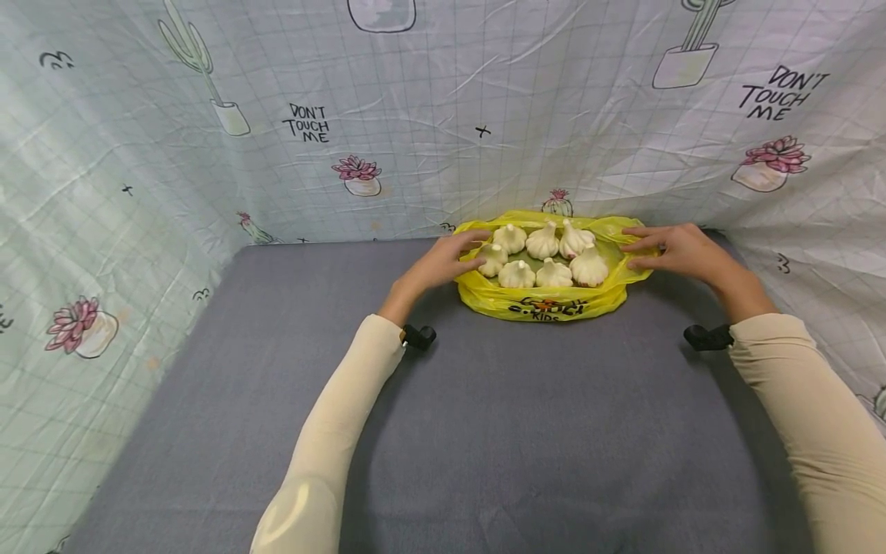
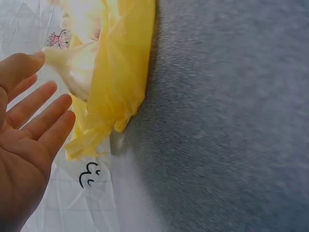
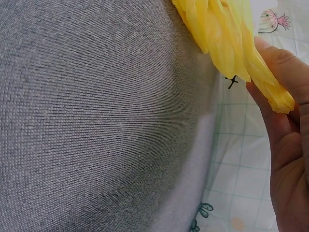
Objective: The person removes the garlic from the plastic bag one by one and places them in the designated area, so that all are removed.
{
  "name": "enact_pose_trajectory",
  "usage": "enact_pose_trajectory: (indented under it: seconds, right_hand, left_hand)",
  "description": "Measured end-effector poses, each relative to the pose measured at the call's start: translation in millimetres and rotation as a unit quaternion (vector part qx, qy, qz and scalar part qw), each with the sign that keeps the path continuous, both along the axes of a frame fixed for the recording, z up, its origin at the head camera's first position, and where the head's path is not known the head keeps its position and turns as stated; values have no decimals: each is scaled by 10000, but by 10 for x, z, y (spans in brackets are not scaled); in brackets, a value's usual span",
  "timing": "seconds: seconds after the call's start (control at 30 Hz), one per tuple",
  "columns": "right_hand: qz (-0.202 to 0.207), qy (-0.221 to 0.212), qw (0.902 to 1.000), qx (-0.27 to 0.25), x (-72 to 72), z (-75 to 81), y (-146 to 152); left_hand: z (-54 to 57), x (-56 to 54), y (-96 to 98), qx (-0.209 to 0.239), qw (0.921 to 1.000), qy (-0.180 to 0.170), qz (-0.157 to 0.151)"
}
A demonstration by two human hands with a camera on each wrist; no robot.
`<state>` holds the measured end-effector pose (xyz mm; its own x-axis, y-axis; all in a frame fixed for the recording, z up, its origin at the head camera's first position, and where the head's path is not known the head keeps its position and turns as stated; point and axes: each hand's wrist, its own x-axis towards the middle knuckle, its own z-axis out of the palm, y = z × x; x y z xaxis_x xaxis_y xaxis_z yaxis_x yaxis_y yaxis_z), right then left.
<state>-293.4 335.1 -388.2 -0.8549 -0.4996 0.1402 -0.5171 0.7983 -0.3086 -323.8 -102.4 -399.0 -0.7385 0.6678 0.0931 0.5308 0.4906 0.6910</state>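
Several white garlic bulbs (image 1: 554, 272) sit in a yellow plastic bag (image 1: 477, 296) with its mouth spread wide. At the bag's left end is my left hand (image 1: 446, 261), fingers spread and relaxed, holding nothing. The left wrist view puts that thumb (image 2: 24, 67) right by the stem of one garlic bulb (image 2: 79, 70). My right hand (image 1: 681, 250) is at the bag's right end, fingers extended over its rim. In the right wrist view, a loose corner of the bag (image 3: 270, 89) lies between thumb and fingers, which stand apart.
A grey cloth (image 1: 540, 431) covers the table under the bag. Close behind stands a pale printed curtain (image 1: 443, 115), which continues along the left and right sides. Each wrist wears a black strap mount (image 1: 706, 337).
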Motion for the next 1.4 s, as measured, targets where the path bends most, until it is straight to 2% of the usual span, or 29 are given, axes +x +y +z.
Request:
enact_pose_trajectory:
  seconds: [0.27, 0.53, 0.7, 0.93, 1.13, 1.4]
  right_hand:
    - [-89, -164, 9998, 38, 16, 52, -14]
    - [-104, -205, 9997, -11, 16, 48, -10]
    - [-90, -232, 9997, -40, 15, 52, -8]
    - [-73, -41, 10000, -44, 9, 41, 15]
    - [-51, -141, 9998, -127, 11, 38, 14]
    - [-41, -116, 9998, -134, 18, 31, 4]
  left_hand:
    - [37, -151, 47, -82, 9997, -184, -104]
    - [46, -242, 66, -29, 9970, -767, 95]
    - [46, -263, 79, 45, 9970, -772, 42]
    - [63, -276, 140, 92, 9977, -669, -103]
    - [23, -293, 158, 205, 9963, -835, -9]
    - [-22, -292, 162, 324, 9972, -668, 64]
